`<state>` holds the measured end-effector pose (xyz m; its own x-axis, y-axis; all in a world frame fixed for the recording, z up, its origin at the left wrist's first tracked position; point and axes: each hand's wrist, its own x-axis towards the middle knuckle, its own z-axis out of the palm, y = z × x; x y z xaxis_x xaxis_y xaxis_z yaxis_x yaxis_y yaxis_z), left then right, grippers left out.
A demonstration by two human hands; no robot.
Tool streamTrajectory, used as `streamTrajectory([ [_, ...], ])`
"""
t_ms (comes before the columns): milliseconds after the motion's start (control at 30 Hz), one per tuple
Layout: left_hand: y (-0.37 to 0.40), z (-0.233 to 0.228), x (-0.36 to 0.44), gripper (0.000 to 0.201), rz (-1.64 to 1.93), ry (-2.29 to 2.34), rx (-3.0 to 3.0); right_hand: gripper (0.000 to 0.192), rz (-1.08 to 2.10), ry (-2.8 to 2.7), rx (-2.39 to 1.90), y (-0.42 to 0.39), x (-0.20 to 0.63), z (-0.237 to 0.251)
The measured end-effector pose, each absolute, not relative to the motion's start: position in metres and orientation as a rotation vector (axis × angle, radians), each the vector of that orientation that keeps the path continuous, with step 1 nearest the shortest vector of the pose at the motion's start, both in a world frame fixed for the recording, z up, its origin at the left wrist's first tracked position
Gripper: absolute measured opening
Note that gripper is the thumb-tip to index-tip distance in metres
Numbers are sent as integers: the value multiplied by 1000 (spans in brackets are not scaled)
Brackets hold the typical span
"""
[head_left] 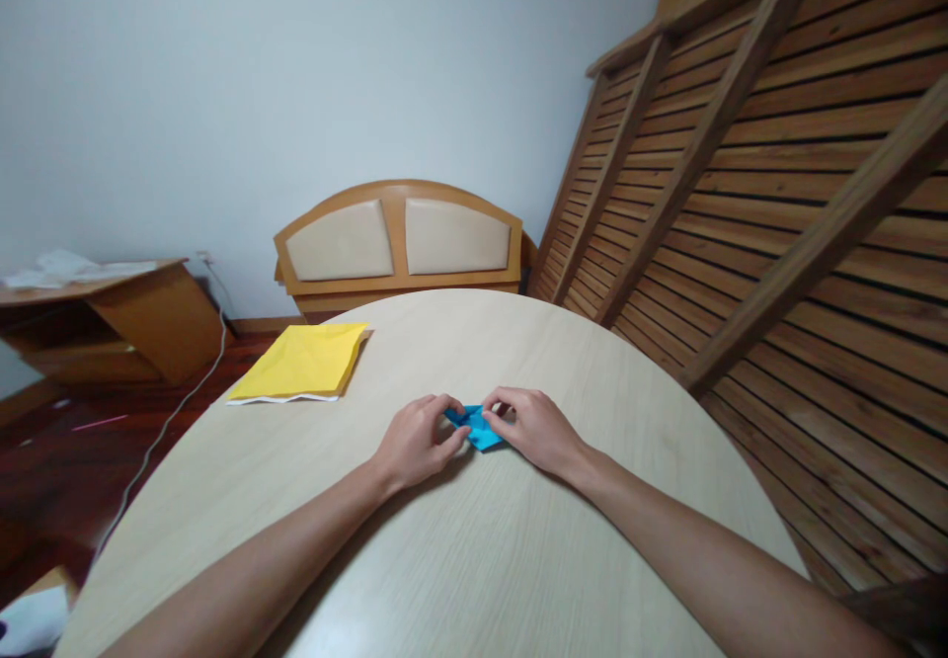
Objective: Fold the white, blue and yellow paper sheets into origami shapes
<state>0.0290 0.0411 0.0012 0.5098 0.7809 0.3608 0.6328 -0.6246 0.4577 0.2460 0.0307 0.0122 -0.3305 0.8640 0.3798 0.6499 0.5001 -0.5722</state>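
Holding blue paper [481, 429] over the table [570, 549], at 3 o'clock from the left hand [421, 441], at 9 o'clock from the right hand [539, 429]. Pinching its opposite ends between thumbs and curled fingers drawn close.

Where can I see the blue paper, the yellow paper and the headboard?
Blue paper [485, 431]: head view, on the middle of its visible folded part.
Yellow paper [300, 362]: head view, on its top surface.
Headboard [398, 240]: head view, on the wooden strip between its pads.
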Motion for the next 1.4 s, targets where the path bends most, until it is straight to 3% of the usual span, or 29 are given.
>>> streamTrajectory([
  [200,42,1,28,38,706,1079,2621,10,444,-2071,-1232,30,246,13],
  [467,42,1,27,23,730,1118,2503,11,549,-2058,-1169,27,244,18],
  [933,44,-2,27,13,896,1189,2439,11,626,-2017,-1111,22,241,22],
  [1067,44,-1,28,13,927,1186,2411,20,620,-2010,-1128,22,241,19],
  [1400,44,-3,26,18,955,1161,2382,10,554,-2089,-1135,26,244,19],
])
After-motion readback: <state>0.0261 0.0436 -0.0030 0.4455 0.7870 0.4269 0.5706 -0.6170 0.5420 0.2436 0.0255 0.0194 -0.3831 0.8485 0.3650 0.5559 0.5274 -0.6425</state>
